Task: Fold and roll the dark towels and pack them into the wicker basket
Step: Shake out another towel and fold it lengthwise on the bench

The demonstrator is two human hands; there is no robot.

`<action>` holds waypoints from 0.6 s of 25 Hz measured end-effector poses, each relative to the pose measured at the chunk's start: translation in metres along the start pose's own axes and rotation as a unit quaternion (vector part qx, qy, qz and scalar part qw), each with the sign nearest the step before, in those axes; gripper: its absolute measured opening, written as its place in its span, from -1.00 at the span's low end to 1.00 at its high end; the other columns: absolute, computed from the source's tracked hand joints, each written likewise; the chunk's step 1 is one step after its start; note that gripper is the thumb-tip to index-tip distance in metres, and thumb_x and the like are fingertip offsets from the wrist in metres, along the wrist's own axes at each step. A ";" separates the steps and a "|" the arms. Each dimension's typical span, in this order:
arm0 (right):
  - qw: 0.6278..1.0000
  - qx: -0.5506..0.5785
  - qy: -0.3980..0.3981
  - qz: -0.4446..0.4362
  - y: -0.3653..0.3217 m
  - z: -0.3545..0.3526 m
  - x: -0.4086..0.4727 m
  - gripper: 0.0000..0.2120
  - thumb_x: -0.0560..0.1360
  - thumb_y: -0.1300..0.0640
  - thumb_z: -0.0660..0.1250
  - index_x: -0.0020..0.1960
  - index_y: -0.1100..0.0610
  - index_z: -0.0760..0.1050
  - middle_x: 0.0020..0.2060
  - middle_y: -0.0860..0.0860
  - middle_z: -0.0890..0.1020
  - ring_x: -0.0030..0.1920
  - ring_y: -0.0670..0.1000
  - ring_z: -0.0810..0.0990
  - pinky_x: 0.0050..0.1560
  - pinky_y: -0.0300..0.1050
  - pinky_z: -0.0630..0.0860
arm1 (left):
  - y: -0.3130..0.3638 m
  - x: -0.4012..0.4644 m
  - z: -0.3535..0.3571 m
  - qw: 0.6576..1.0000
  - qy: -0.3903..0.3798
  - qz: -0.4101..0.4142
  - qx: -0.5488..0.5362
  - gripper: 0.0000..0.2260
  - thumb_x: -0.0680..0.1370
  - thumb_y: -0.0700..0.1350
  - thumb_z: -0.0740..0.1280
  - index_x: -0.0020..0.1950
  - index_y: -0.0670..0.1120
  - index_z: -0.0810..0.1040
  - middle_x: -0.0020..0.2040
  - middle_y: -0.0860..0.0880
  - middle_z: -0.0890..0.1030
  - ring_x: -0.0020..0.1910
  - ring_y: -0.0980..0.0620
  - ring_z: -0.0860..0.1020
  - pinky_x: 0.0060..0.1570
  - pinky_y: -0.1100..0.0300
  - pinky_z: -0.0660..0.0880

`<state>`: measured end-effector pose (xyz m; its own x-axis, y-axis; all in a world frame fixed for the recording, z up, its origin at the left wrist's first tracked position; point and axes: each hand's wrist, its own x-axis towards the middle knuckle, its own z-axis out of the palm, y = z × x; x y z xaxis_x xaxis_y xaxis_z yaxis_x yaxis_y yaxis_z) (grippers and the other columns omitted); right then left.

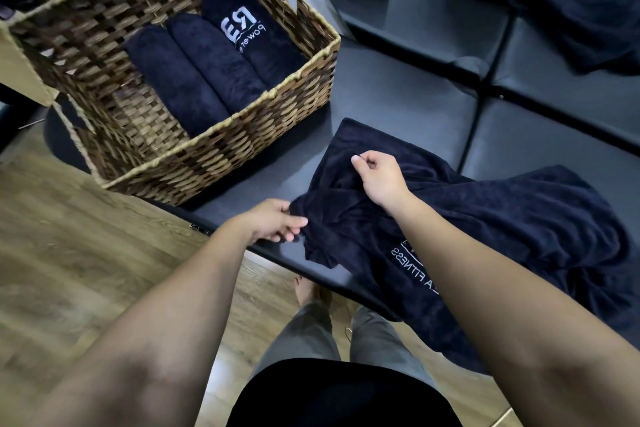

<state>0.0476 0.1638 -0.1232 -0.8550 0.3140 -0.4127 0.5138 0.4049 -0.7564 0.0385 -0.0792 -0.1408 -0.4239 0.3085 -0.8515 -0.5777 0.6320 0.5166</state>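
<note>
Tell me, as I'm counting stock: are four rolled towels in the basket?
No, the wicker basket holds three rolled towels side by side.

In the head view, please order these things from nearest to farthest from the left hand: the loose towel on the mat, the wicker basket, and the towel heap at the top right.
From the left hand:
1. Loose towel, touching its fingers, just to the right.
2. Wicker basket, up and left on the mat.
3. Towel heap, far top right corner.
</note>
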 end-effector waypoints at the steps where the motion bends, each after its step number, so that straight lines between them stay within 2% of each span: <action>1: 1.000 -0.010 -0.028 -0.007 0.001 0.004 0.001 -0.73 0.61 0.02 0.32 -0.19 0.15 0.52 -0.35 -0.06 0.52 -0.31 -0.06 0.47 -0.16 -0.10 0.43 | 0.008 -0.001 -0.001 0.999 0.005 0.031 -0.035 -0.95 0.56 -0.14 0.46 -0.06 -0.05 0.62 -0.16 -0.03 0.67 -0.29 0.09 0.56 -0.28 0.26 0.39; 3: 0.997 -0.031 -0.058 -0.028 0.002 0.011 0.002 -0.85 0.60 0.01 0.35 -0.10 0.05 0.54 -0.20 -0.08 0.60 -0.15 -0.06 0.54 -0.01 -0.12 0.47 | 0.026 -0.002 -0.001 0.995 -0.003 0.084 -0.048 -0.81 0.56 -0.16 0.46 -0.24 0.03 0.61 -0.24 0.05 0.62 -0.29 0.09 0.53 -0.26 0.24 0.38; 5: 0.996 -0.038 -0.071 -0.048 -0.002 0.014 0.000 -0.91 0.60 0.02 0.34 -0.06 -0.01 0.52 -0.20 -0.15 0.55 -0.17 -0.14 0.48 -0.02 -0.18 0.41 | 0.041 -0.003 0.000 0.992 -0.002 0.111 -0.057 -0.73 0.58 -0.18 0.42 -0.28 0.09 0.63 -0.30 0.12 0.60 -0.23 0.09 0.56 -0.22 0.22 0.41; 7: 0.994 -0.030 -0.079 -0.061 -0.009 0.014 -0.003 -0.85 0.61 0.06 0.33 -0.12 0.05 0.55 -0.28 -0.16 0.55 -0.26 -0.16 0.46 -0.10 -0.18 0.41 | 0.051 -0.001 0.004 0.988 0.003 0.119 -0.097 -0.79 0.61 -0.21 0.35 -0.16 0.06 0.61 -0.22 0.09 0.66 -0.12 0.05 0.63 -0.15 0.18 0.48; 9: 0.994 -0.027 -0.082 -0.063 -0.014 0.012 -0.003 -0.78 0.62 0.10 0.31 -0.21 0.06 0.54 -0.33 -0.13 0.54 -0.30 -0.15 0.45 -0.14 -0.16 0.42 | 0.056 0.000 0.009 0.981 -0.005 0.105 -0.166 -0.85 0.61 -0.27 0.26 -0.05 -0.04 0.53 -0.09 -0.02 0.67 -0.09 0.00 0.66 -0.09 0.10 0.54; 12: 0.996 -0.007 -0.080 -0.049 -0.016 0.011 -0.002 -0.74 0.62 0.08 0.32 -0.25 0.05 0.51 -0.34 -0.12 0.54 -0.29 -0.13 0.47 -0.11 -0.12 0.43 | 0.055 0.002 0.015 0.952 -0.043 0.082 -0.292 -0.80 0.61 -0.30 0.13 -0.04 -0.07 0.49 0.00 -0.09 0.66 -0.06 -0.07 0.65 0.04 -0.03 0.57; 15: 0.996 0.022 -0.082 -0.040 -0.015 0.007 -0.003 -0.77 0.62 0.10 0.34 -0.22 0.03 0.55 -0.31 -0.16 0.58 -0.28 -0.24 0.51 -0.06 -0.21 0.44 | 0.054 0.005 0.022 0.934 -0.065 0.097 -0.338 -0.79 0.68 -0.26 0.13 0.01 -0.07 0.53 -0.05 -0.07 0.67 -0.09 -0.02 0.63 -0.06 0.04 0.61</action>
<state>0.0420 0.1510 -0.1138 -0.8946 0.1376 -0.4251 0.4438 0.3839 -0.8097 0.0207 -0.0280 -0.1188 -0.5042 0.4813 -0.7170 -0.8257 -0.0254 0.5635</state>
